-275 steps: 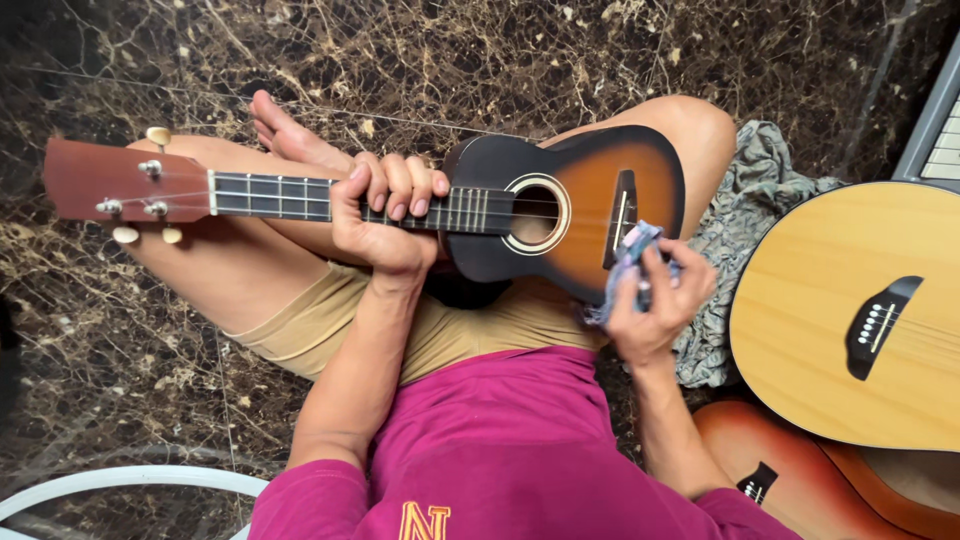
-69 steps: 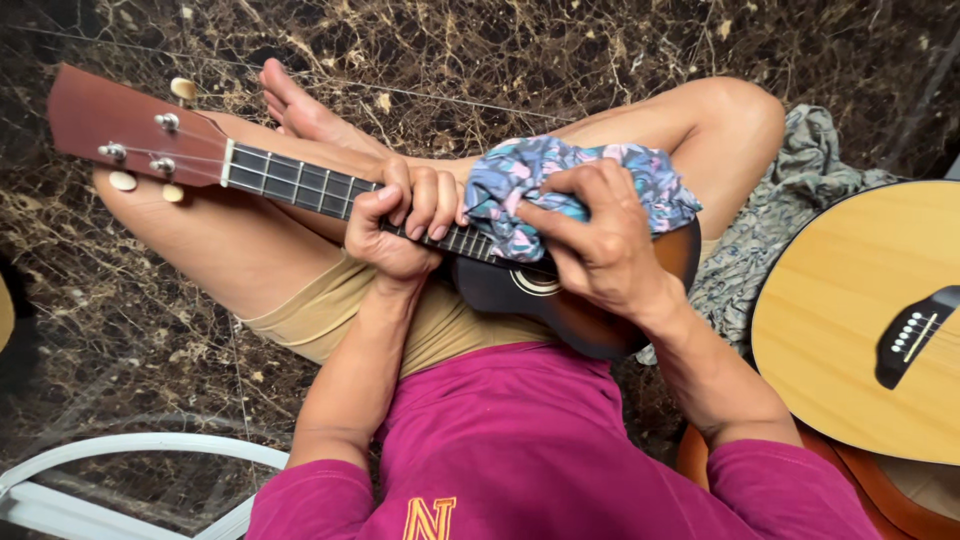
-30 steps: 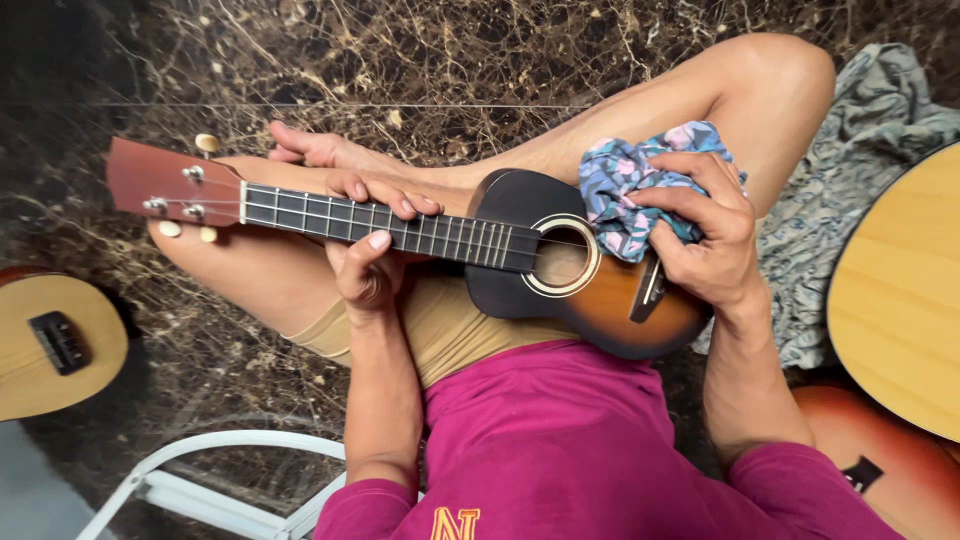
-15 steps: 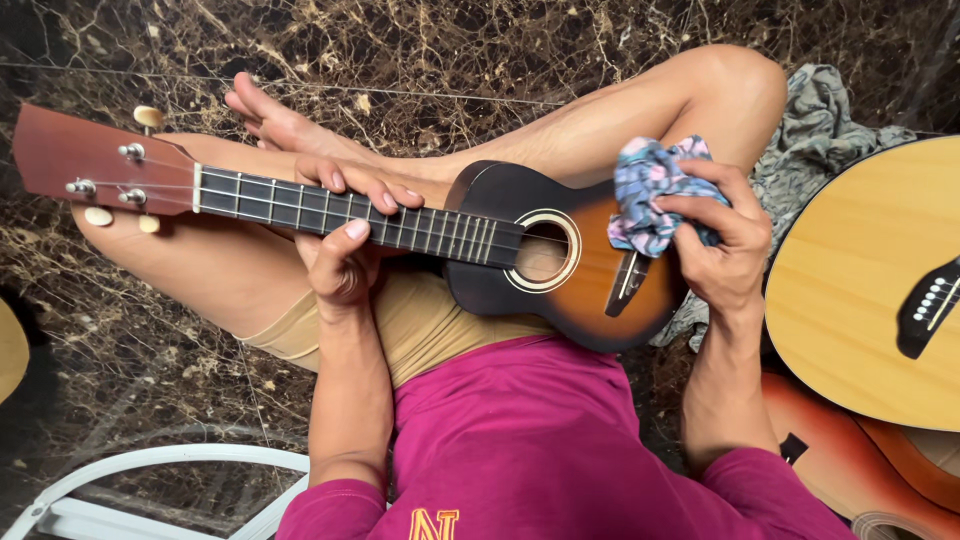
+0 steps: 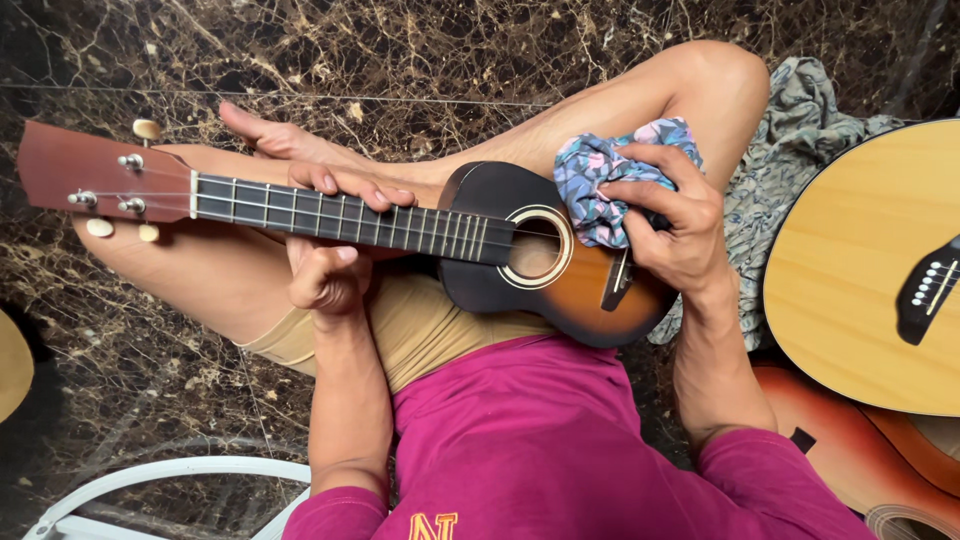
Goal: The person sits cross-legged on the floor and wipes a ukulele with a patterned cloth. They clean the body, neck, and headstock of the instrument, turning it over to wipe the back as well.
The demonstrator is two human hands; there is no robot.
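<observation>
Fingers (image 5: 345,185) of the left hand (image 5: 325,270) curl from beneath around the neck of a small sunburst ukulele (image 5: 545,265), their tips showing over the far edge of the fretboard while the thumb stays on the near side, so the hand is closed about the neck. Those of the right hand (image 5: 680,235) are bent tight around a bunched floral cloth (image 5: 600,180), pressing it on the ukulele's top just beside the sound hole and above the bridge. This instrument lies across the person's crossed bare legs, headstock out to the left and body to the right, over tan shorts and a magenta shirt. One ukulele is in the lap and one cloth is in hand. To the right rest two larger guitars: a pale natural-wood guitar (image 5: 860,260), and under it a reddish guitar (image 5: 850,450), only partly seen. A crumpled patterned fabric (image 5: 790,140) sits between the knee and the pale guitar. Four tuning pegs show at the headstock. Dark veined marble floor (image 5: 400,50) lies beneath, and a white curved frame (image 5: 170,480) crosses the lower left corner.
</observation>
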